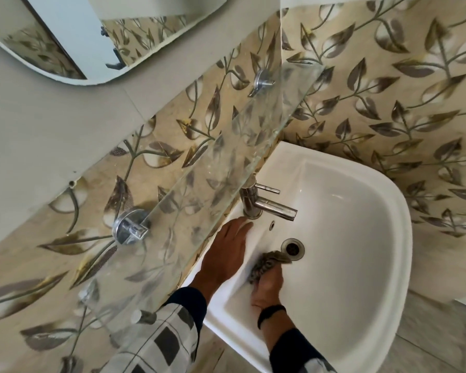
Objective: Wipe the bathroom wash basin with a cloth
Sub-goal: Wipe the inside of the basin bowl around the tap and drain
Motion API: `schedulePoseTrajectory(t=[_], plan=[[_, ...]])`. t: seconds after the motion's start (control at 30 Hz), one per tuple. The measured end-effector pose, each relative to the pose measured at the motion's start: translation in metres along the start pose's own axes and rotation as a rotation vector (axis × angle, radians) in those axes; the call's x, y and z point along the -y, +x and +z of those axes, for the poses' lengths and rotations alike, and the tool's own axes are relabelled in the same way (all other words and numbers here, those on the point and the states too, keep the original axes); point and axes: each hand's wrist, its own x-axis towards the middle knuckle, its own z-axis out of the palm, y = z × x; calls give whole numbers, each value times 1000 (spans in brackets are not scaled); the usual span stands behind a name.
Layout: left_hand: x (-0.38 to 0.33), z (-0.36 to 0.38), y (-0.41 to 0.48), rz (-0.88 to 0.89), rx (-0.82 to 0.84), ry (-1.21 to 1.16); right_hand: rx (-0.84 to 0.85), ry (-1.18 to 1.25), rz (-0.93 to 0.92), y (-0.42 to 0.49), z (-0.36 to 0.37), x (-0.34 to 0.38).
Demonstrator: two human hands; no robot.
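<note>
A white wash basin hangs in a corner, seen from above and tilted. My right hand is inside the bowl, shut on a crumpled grey patterned cloth that presses on the bowl wall just beside the metal drain. My left hand lies flat, palm down, on the basin's back rim, fingertips close to the base of the chrome tap. It holds nothing. A dark band sits on my right wrist.
A glass shelf on chrome brackets juts out over the basin's back rim, close above my left hand. Leaf-patterned tiles cover both corner walls. A mirror hangs upper left. Grey floor shows at the lower right.
</note>
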Motion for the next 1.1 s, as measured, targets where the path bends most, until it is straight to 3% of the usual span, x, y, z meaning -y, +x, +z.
schedulePoseTrajectory(t=[0.07,0.2,0.47,0.53,0.63,0.73,0.93,1.1], plan=[[0,2,2,14,13,25,50,87,-25,7,6,1],[2,4,2,26,42,41,76,-94,-182,23,17,5],[-1,3,-1,-25,67,23,207,-59,-177,30,16,-4],[1,8,-10,1,49,32,151,-7,-190,38,15,-7],[1,15,-10,-11,-22,18,57,172,-230,74,34,44],[4,14,-1,15,-40,36,95,299,-304,89,52,84],[2,11,3,-11,-48,16,59,205,-321,82,46,45],[1,8,4,7,-29,25,38,439,-331,84,63,68]])
